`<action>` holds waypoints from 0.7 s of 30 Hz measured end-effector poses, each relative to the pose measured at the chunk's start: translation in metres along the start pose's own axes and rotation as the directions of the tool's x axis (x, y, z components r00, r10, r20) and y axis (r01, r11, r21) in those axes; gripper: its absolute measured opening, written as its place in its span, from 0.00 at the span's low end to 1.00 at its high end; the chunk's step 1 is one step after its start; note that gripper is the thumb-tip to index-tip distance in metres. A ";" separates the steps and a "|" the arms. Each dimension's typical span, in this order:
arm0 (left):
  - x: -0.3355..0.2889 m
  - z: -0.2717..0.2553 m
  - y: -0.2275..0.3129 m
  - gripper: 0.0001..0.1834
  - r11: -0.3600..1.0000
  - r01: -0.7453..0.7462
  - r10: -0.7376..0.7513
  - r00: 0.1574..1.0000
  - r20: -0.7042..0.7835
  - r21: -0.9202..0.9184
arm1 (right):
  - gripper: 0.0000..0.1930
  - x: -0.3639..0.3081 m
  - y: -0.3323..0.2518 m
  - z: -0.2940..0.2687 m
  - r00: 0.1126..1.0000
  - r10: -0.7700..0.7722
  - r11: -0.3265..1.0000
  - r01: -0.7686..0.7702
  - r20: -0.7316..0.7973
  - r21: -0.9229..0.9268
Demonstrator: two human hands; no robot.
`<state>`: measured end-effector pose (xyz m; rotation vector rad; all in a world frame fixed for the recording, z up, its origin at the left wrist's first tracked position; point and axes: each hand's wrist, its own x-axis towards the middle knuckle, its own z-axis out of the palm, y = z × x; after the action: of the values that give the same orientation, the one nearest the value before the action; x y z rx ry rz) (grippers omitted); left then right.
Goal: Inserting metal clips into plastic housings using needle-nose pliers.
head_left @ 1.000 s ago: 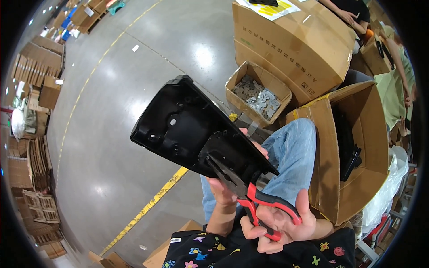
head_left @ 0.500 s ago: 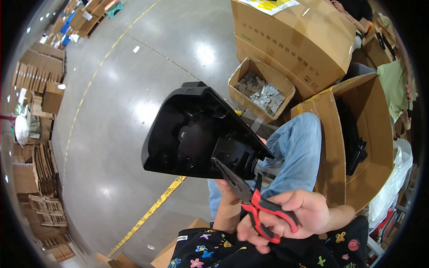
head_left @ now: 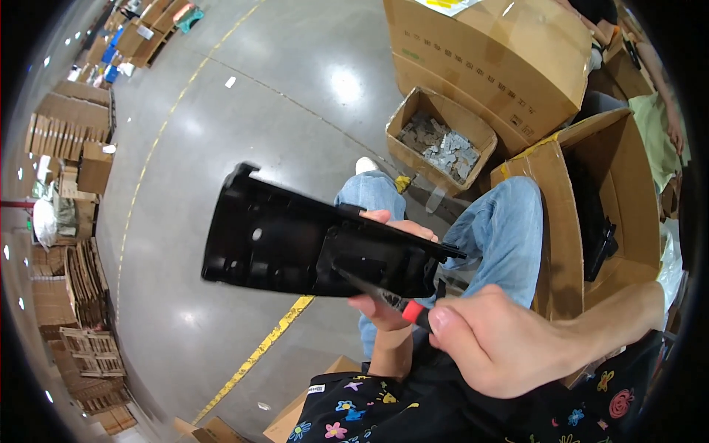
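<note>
A black moulded plastic housing (head_left: 284,244) is held up over my lap, its hollow ribbed inside facing me. My left hand (head_left: 384,314) grips it from beneath, thumb at the near edge and fingers showing past the far edge. In my right hand (head_left: 509,340) is a pair of needle-nose pliers (head_left: 415,311) with red and black handles, the fist closed round them. The long jaws point left into the near end of the housing. Whether the tips grip anything inside cannot be made out.
An open carton of small grey metal pieces (head_left: 449,156) stands ahead beside a large cardboard box (head_left: 495,66). At right, another open box (head_left: 550,244) holds black parts. Another person's arm (head_left: 665,111) shows at far right. Stacked cardboard (head_left: 85,280) lines the left.
The housing has tilted and turned, moving left and lower at its far end. My right hand has gone from a loose, open-palmed hold to a closed fist round the pliers' handles.
</note>
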<state>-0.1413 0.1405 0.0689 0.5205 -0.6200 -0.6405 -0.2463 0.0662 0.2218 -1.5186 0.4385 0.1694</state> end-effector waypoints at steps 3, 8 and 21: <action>0.006 0.021 -0.002 0.50 0.998 -0.026 0.036 0.980 -0.195 0.050 | 0.16 0.007 0.012 0.002 0.987 -0.133 0.948 0.099 -0.093 -0.303; 0.012 0.018 0.001 0.42 0.948 -0.155 0.223 0.948 -0.229 0.278 | 0.15 0.014 0.015 -0.001 0.930 -0.361 0.647 0.199 -0.066 -0.737; 0.010 0.020 0.010 0.44 0.978 0.029 0.023 0.968 -0.250 0.204 | 0.14 0.007 0.018 -0.014 0.871 -0.482 0.632 0.268 -0.098 -0.727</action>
<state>-0.1444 0.1359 0.0925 0.7845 -0.4467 -0.5042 -0.2489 0.0519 0.2024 -2.3801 0.2680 -0.2662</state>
